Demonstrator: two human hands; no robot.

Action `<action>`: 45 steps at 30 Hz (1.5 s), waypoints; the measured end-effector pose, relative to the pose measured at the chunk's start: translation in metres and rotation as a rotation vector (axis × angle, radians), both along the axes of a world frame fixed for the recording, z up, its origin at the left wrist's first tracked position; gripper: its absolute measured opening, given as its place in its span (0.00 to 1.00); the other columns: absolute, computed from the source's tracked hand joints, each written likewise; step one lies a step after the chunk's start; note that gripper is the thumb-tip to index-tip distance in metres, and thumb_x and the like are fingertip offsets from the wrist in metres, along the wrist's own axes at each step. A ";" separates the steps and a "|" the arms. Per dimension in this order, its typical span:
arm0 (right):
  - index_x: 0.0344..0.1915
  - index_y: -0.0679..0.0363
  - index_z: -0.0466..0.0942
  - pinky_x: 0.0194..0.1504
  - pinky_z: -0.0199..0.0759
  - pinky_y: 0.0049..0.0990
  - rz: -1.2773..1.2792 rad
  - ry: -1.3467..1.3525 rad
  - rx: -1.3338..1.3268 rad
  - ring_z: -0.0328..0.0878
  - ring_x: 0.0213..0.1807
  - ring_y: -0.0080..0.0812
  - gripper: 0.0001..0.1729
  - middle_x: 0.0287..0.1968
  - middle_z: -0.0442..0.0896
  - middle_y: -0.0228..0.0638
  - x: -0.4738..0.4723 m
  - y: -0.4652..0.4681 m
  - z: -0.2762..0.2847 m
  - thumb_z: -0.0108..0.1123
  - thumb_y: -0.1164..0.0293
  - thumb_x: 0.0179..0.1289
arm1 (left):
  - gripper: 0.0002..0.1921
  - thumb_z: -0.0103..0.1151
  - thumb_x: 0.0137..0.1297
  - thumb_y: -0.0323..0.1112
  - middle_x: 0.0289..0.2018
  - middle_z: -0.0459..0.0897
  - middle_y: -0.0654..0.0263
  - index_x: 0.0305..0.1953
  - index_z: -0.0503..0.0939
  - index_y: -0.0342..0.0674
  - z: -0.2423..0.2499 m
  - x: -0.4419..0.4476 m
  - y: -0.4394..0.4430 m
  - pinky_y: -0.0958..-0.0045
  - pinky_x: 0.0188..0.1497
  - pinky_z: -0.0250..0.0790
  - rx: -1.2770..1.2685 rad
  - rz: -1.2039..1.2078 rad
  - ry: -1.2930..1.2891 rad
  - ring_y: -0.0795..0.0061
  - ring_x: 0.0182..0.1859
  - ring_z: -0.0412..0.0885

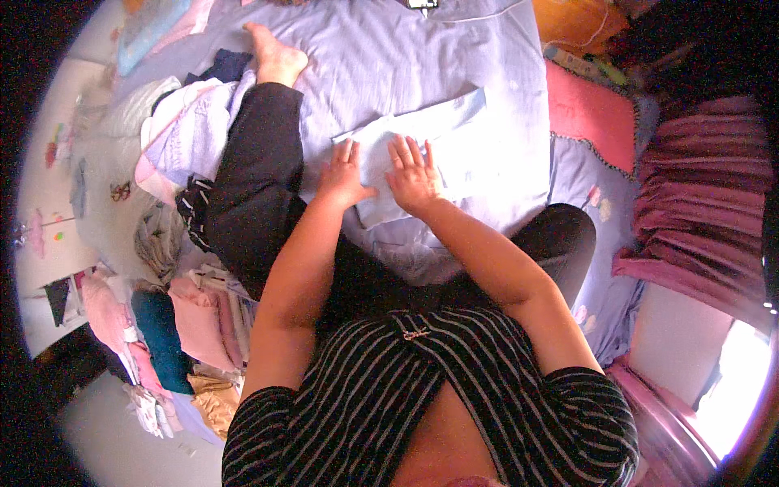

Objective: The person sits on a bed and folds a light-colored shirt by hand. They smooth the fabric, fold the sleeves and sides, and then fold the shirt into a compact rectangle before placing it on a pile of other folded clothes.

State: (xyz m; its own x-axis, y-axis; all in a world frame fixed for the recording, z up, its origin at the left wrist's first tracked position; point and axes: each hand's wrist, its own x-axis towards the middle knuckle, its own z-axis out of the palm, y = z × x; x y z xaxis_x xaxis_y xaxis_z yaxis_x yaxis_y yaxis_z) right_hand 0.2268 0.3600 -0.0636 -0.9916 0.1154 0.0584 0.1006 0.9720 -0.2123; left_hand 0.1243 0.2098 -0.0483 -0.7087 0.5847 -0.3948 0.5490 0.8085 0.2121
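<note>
A pale blue-white cloth (426, 134), perhaps a garment, is spread on the lavender bedsheet (359, 55) in front of me. My left hand (345, 176) lies at its left edge, palm down, with the thumb out toward the middle. Flat on the cloth rests my right hand (415, 176), fingers spread. Neither hand grasps anything. Strong light washes out the cloth's right side, so its outline there is hard to make out.
Loose clothes (188, 131) lie left of my outstretched leg (261, 152). Folded clothes in stacks (198, 322) stand at the lower left. A coral-red cloth (590, 115) with a dark trimmed edge and a maroon curtain (706, 201) are on the right. A phone (423, 3) with a cable sits at the top.
</note>
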 end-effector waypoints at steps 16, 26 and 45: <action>0.30 0.56 0.79 0.44 0.74 0.41 -0.295 0.017 -0.465 0.80 0.41 0.45 0.10 0.36 0.82 0.42 -0.084 0.028 -0.011 0.63 0.61 0.57 | 0.07 0.60 0.59 0.38 0.39 0.84 0.56 0.36 0.86 0.50 -0.052 -0.062 0.008 0.54 0.47 0.73 0.543 0.408 0.217 0.50 0.44 0.81; 0.39 0.56 0.76 0.49 0.73 0.42 -0.380 0.002 -0.393 0.79 0.46 0.47 0.13 0.42 0.80 0.42 -0.087 0.025 -0.012 0.62 0.62 0.57 | 0.07 0.61 0.59 0.41 0.39 0.84 0.58 0.35 0.86 0.50 -0.055 -0.065 0.010 0.54 0.45 0.74 0.526 0.443 0.204 0.52 0.44 0.81; 0.45 0.54 0.74 0.47 0.72 0.44 -0.443 -0.069 -0.329 0.79 0.44 0.48 0.13 0.42 0.79 0.42 -0.089 0.026 -0.002 0.57 0.69 0.58 | 0.07 0.59 0.59 0.39 0.39 0.83 0.56 0.34 0.84 0.46 -0.042 -0.058 0.017 0.54 0.47 0.72 0.450 0.463 0.291 0.51 0.45 0.80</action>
